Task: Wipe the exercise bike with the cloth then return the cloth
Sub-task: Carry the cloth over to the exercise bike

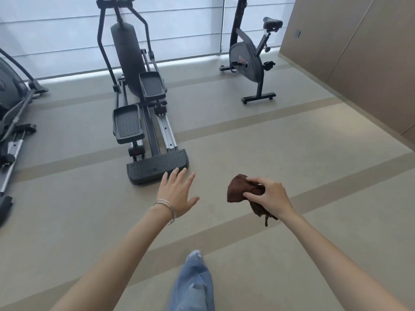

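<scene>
A black exercise bike (pixel 249 61) stands at the far right, by the window, its saddle up near the wall corner. A crumpled dark brown cloth (pixel 239 190) is held out in front of me, gripped by my right hand (pixel 269 197), with a tail hanging below the wrist. My left hand (pixel 178 191) is stretched forward with its fingers spread and straight, holding nothing; thin bangles ring its wrist. Both hands are well short of the bike, over bare floor.
A black elliptical trainer (pixel 137 93) stands ahead at centre left, its rear step (pixel 155 168) just beyond my left fingertips. Another machine (pixel 11 108) sits at the left edge. A tan panelled wall (pixel 359 59) runs along the right. My leg in blue jeans (pixel 193 281) steps forward.
</scene>
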`<state>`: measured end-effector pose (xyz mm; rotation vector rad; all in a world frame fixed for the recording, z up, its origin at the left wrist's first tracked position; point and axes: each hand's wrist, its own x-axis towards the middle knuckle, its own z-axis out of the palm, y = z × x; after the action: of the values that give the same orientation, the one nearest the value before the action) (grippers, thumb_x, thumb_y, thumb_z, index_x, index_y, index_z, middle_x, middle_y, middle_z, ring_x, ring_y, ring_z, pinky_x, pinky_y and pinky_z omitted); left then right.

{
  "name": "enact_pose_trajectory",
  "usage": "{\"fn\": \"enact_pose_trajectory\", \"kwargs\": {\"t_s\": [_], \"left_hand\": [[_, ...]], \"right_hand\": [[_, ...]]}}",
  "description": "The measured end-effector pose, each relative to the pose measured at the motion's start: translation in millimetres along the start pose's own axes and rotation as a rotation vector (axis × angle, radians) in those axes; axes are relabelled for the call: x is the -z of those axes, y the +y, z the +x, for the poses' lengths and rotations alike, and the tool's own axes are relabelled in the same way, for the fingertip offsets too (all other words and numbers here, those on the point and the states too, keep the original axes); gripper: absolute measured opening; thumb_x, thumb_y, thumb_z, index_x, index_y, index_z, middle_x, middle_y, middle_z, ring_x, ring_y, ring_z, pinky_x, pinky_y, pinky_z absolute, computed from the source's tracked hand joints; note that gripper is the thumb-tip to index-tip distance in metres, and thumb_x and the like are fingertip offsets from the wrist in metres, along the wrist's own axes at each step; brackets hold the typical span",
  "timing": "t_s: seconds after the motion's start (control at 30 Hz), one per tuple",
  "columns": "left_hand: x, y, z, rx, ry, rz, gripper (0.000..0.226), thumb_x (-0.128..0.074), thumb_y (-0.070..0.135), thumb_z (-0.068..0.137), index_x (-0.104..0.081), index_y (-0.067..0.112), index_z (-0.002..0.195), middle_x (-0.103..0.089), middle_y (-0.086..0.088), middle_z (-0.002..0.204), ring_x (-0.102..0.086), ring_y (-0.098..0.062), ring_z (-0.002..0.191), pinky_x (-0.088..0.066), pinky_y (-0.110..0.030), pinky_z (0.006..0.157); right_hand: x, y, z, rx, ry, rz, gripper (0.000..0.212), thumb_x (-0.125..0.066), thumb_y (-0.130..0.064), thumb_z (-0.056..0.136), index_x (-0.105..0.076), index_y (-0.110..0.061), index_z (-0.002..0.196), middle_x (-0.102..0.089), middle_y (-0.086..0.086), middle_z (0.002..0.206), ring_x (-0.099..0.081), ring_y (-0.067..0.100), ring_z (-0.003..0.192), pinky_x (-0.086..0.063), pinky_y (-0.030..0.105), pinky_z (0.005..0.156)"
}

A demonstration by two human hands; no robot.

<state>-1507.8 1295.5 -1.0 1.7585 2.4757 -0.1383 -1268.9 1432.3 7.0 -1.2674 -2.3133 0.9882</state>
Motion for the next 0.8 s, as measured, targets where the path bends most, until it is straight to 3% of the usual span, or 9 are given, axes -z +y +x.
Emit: {"fn": "enact_pose_trajectory", "kwargs": {"t_s": [0.23, 0.4, 0.8], "left_hand": [[45, -58, 131, -0.055, 0.066, 0.009, 0.072, -0.036, 0.057, 0.089, -0.01, 0.025, 0.148, -0.013, -0.005, 0.157, -0.007, -0.027, 0.145, -0.007, -0.048, 0.118], [56, -88, 197, -0.078, 0.025, 0.023, 0.072, -0.036, 0.057, 0.09, -0.009, 0.024, 0.148, -0.013, -0.006, 0.157, -0.007, -0.029, 0.145, -0.008, -0.049, 0.118], [48, -109, 355, -0.053, -0.044, 0.006, 0.073, -0.037, 0.058, 0.09, -0.009, 0.024, 0.148, -0.011, -0.007, 0.158, -0.008, -0.03, 0.145, -0.009, -0.049, 0.118]], "right_hand": [[6, -41, 137, 0.042, 0.064, -0.03, 0.038, -0.078, -0.032, 0.069, -0.069, -0.029, 0.105, -0.069, -0.006, 0.099, -0.062, 0.012, 0.092, -0.05, 0.032, 0.082], [-7, -60, 211, 0.035, 0.083, -0.007, 0.036, -0.078, -0.031, 0.069, -0.07, -0.026, 0.104, -0.069, -0.004, 0.095, -0.062, 0.014, 0.088, -0.049, 0.032, 0.08], [-5, -32, 369, -0.001, 0.014, -0.015, 0.04, -0.079, -0.029, 0.068, -0.069, -0.023, 0.107, -0.071, 0.0, 0.102, -0.063, 0.016, 0.094, -0.05, 0.035, 0.085]]}}
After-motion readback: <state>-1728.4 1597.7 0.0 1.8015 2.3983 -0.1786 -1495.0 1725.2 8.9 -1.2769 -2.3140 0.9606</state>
